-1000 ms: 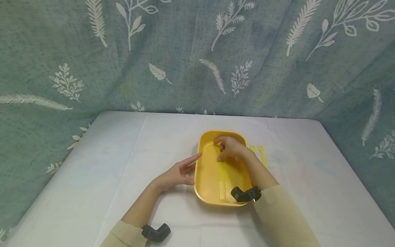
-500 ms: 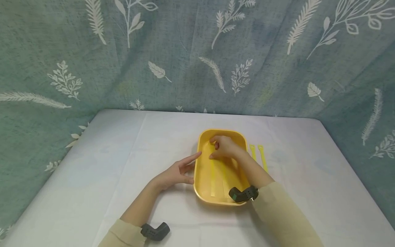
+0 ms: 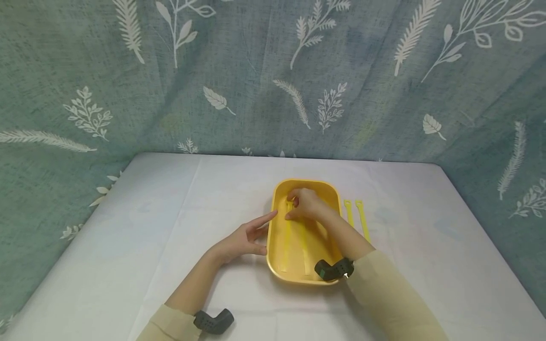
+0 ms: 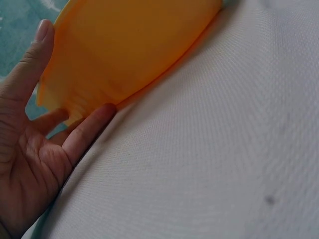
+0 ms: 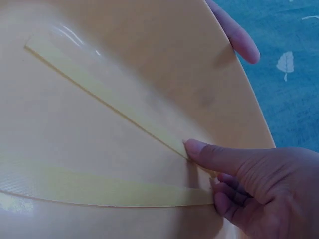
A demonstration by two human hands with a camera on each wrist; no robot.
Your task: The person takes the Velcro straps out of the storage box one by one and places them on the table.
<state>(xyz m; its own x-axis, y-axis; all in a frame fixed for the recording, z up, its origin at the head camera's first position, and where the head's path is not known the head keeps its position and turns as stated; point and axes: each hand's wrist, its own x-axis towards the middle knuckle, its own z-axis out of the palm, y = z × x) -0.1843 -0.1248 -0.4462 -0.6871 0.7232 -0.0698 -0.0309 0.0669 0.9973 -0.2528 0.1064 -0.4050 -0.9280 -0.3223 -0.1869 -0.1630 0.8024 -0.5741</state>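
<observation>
A yellow tray (image 3: 320, 234) lies on the white cloth with two flat yellow strips in it. My right hand (image 3: 306, 204) reaches into the tray and pinches the far end of the left strip (image 5: 107, 97) between thumb and fingers. The other strip (image 5: 99, 191) lies on the tray floor to its right, its end close to the curled fingers; whether they touch it I cannot tell. My left hand (image 3: 241, 242) steadies the tray's left side, fingers extended, thumb (image 4: 40, 42) by the rim and fingertips against the outer wall. Part of the held strip's looped end is hidden.
Two more yellow strips (image 3: 349, 213) with looped ends lie on the cloth just right of the tray, partly behind the right forearm. The white-covered table (image 3: 192, 189) extends around the tray. A green leaf-patterned curtain (image 3: 256, 94) hangs behind and at the sides.
My right hand has moved left inside the tray, bringing the left strip toward the left wall. The second strip has shifted slightly left too. My left hand stays in place.
</observation>
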